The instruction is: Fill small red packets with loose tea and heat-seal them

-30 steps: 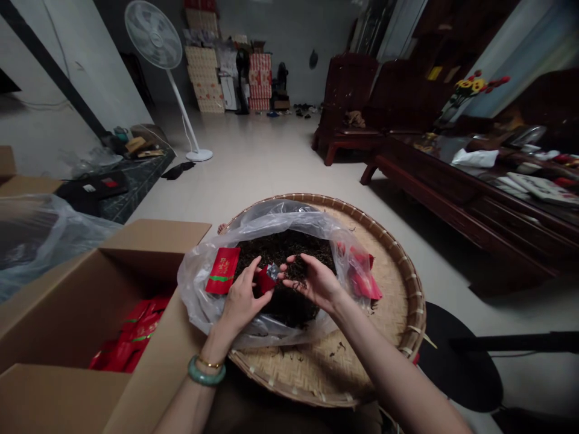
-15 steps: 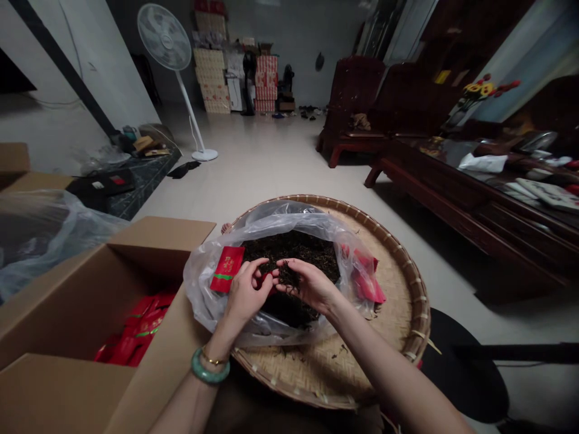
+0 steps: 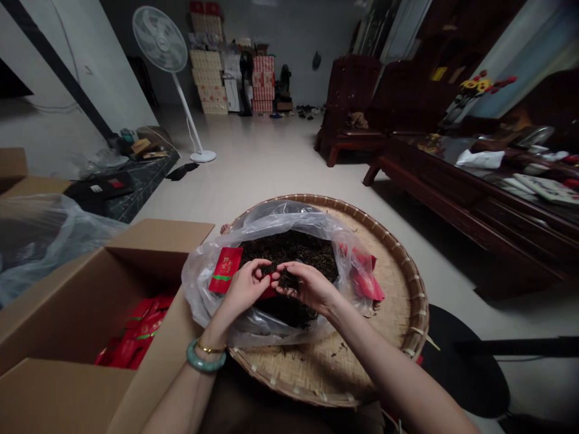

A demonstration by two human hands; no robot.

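My left hand, with a green bangle at its wrist, pinches a small red packet that is mostly hidden by the fingers. Fingertips of both hands meet at its mouth. Curled around a clump of dark dried tea leaves is my right hand. Both hands are above a clear plastic bag filled with more loose leaves. A flat red packet with a green stripe lies on the bag's left side. The bag rests on a round woven bamboo tray.
On the left stands an open cardboard box holding several red packets. Other red packets lie on the tray's right side. A white fan stands ahead, and a dark wooden table is at right.
Both hands stay over the bag, the left fingers shifting slightly around the red packet. The right hand still holds leaves beside it. The view has moved a little.
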